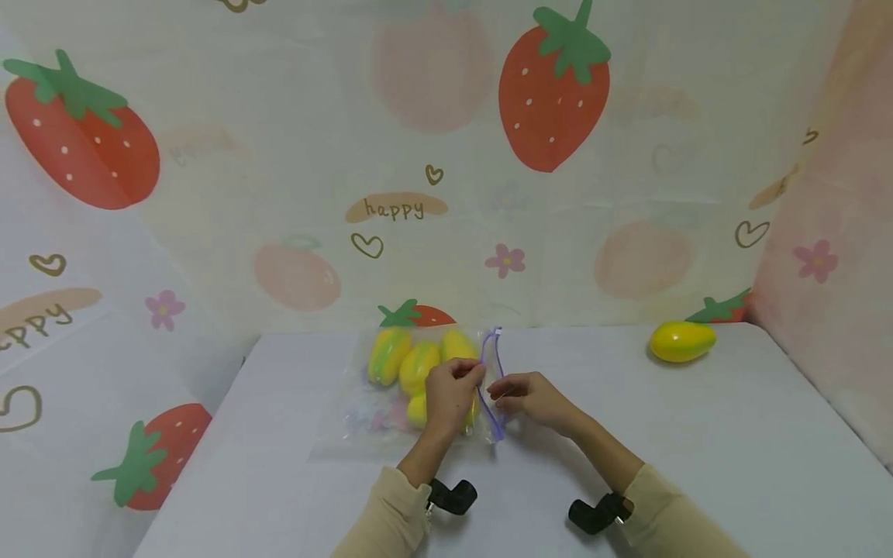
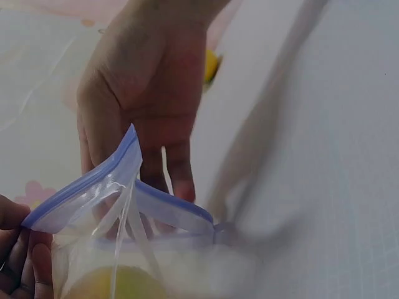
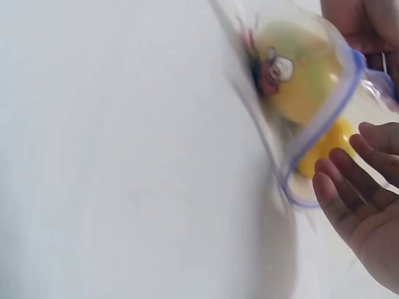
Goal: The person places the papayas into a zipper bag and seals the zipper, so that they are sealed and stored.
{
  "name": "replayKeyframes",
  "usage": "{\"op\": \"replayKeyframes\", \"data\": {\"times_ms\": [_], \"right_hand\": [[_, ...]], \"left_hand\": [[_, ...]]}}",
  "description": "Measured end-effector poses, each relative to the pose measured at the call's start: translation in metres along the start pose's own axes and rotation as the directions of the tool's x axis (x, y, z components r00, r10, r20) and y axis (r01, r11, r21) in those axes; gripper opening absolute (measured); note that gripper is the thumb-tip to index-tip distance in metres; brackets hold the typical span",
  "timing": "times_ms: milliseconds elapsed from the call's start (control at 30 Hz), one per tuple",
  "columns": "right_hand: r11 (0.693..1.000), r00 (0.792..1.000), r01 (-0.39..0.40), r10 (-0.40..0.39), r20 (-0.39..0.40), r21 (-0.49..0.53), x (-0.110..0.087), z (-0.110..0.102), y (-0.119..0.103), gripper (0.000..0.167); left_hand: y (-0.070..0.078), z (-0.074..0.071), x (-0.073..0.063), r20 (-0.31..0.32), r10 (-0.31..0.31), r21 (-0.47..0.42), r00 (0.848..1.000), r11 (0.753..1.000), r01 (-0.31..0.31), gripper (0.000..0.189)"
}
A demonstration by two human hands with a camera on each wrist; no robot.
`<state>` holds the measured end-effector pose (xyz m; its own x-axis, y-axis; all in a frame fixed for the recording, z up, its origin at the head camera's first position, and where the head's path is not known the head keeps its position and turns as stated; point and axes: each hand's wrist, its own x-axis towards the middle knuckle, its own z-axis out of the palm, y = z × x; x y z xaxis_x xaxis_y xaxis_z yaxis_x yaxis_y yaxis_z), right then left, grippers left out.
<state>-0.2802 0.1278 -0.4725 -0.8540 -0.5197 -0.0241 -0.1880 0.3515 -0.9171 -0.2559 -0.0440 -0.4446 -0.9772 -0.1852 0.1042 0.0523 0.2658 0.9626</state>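
Observation:
A clear zip bag with a purple zip edge lies on the table, several yellow-green mangoes inside it. My left hand pinches the zip edge on one side, as the left wrist view shows with its fingertips at the rim. The bag's mouth gapes, facing right. At this mouth is my right hand, its fingers loosely bent and holding nothing. In the right wrist view those fingers overlap the purple rim; whether they touch it I cannot tell.
A single yellow mango lies at the table's back right. The white table meets a strawberry-printed cloth backdrop behind and at both sides. Black wrist mounts sit on both forearms.

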Motion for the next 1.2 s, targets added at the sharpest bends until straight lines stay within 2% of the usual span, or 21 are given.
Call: {"op": "replayKeyframes", "data": {"times_ms": [133,600,1200], "right_hand": [[0.999,0.999,-0.036,0.035,-0.034,-0.034,-0.004,-0.018,0.000,0.031],[0.990,0.996,-0.058,0.048,-0.082,-0.130,-0.022,-0.065,-0.001,0.034],[0.922,0.980,-0.107,0.034,-0.196,-0.373,-0.040,-0.115,-0.014,0.032]], "left_hand": [[-0.001,0.001,0.000,0.004,-0.006,0.005,1.000,1.000,0.006,0.015],[-0.004,0.000,0.002,-0.001,0.023,-0.019,1.000,1.000,-0.023,0.013],[-0.005,-0.002,0.001,0.008,0.000,-0.026,1.000,1.000,0.000,0.012]]}}
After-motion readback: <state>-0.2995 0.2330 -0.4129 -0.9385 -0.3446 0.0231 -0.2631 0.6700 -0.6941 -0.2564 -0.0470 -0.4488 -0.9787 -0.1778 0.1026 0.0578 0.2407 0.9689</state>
